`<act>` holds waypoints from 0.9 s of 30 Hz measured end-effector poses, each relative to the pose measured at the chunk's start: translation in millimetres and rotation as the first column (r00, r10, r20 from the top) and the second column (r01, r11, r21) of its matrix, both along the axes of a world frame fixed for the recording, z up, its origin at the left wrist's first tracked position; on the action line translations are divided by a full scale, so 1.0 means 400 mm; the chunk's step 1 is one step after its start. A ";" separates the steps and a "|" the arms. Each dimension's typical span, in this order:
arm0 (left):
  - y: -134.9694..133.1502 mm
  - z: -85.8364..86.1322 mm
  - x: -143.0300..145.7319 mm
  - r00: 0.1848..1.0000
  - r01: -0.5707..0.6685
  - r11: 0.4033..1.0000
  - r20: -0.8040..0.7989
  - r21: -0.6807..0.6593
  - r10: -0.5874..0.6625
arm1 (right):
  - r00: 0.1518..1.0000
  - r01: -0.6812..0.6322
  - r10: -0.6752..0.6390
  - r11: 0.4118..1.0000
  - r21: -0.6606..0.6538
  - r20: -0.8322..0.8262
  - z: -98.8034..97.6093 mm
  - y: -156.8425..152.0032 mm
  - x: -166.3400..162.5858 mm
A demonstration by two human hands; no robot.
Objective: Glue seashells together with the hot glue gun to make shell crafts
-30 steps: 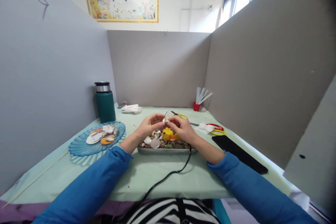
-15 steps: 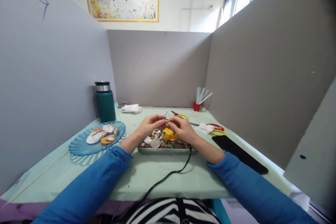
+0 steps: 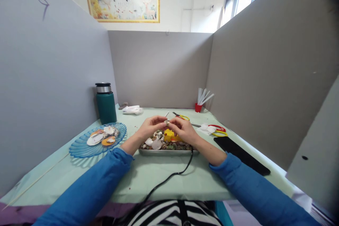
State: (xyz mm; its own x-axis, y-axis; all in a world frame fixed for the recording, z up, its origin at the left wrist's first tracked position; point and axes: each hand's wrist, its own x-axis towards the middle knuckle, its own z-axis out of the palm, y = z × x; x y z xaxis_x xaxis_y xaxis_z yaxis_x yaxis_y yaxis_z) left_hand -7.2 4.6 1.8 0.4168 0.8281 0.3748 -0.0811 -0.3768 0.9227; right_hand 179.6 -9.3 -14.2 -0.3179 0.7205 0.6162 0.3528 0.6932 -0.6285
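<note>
Pinching a small shell (image 3: pixel 167 123) between the closed fingertips of the left hand (image 3: pixel 150 127) and the right hand (image 3: pixel 184 129), holding it just above the far edge of the metal tray (image 3: pixel 166 152) of shells. Hovering over a yellow glue gun (image 3: pixel 169 135) lying in that tray, its black cord (image 3: pixel 169 176) trailing toward six o'clock. Working with a blue glass plate (image 3: pixel 79 150) sitting at nine o'clock of the tray, a green flask (image 3: pixel 106 106) standing at ten o'clock and scissors (image 3: pixel 218 130) lying at two o'clock.

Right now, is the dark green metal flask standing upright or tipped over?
Upright: the dark green metal flask stands on its base, silver cap on top.
</note>
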 end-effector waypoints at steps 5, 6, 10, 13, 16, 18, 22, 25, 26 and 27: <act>0.008 -0.005 -0.002 1.000 -0.003 1.000 -0.001 0.023 0.003 | 1.000 -0.015 0.015 1.000 0.003 -0.008 0.001 0.000 0.000; 0.010 -0.006 -0.002 1.000 0.000 1.000 -0.001 0.026 0.000 | 1.000 -0.020 0.020 1.000 0.004 -0.011 0.001 0.000 0.000; 0.014 -0.008 -0.003 1.000 0.008 0.999 0.002 0.031 -0.008 | 1.000 -0.024 0.024 1.000 0.003 -0.016 0.003 -0.001 0.001; 0.014 -0.009 -0.003 1.000 0.014 0.999 0.004 0.031 -0.014 | 1.000 -0.016 0.016 1.000 0.006 -0.010 0.003 -0.002 0.000; 0.012 -0.008 -0.002 1.000 0.018 1.000 0.003 0.025 -0.018 | 1.000 0.009 -0.010 1.000 0.020 0.010 0.004 -0.003 0.000; 0.011 -0.008 -0.001 1.000 0.019 1.000 0.004 0.016 -0.019 | 0.999 0.040 -0.041 0.999 0.036 0.025 0.004 -0.003 -0.001; 0.014 -0.008 -0.001 1.000 0.029 0.999 -0.003 0.018 -0.029 | 0.995 0.089 -0.091 0.994 0.057 0.045 0.004 -0.001 -0.001; 0.016 -0.010 -0.001 1.000 0.026 0.999 -0.009 0.020 -0.026 | 0.995 0.087 -0.090 0.995 0.054 0.052 0.003 0.000 0.000; 0.016 -0.010 -0.001 1.000 0.020 1.000 -0.011 0.018 -0.020 | 0.995 0.082 -0.085 0.995 0.053 0.055 0.003 0.000 0.000; 0.016 -0.011 -0.001 1.000 0.015 1.000 -0.015 0.016 -0.015 | 0.995 0.076 -0.079 0.996 0.053 0.057 0.002 0.000 0.001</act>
State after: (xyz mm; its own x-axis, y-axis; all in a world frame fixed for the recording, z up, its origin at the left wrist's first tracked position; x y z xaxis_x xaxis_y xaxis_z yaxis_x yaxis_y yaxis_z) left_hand -7.5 11.1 -2.5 0.4349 0.8155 0.3819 -0.0727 -0.3909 0.9176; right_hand 180.0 -9.4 -13.2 -0.2995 0.7126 0.6345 0.4421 0.6929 -0.5696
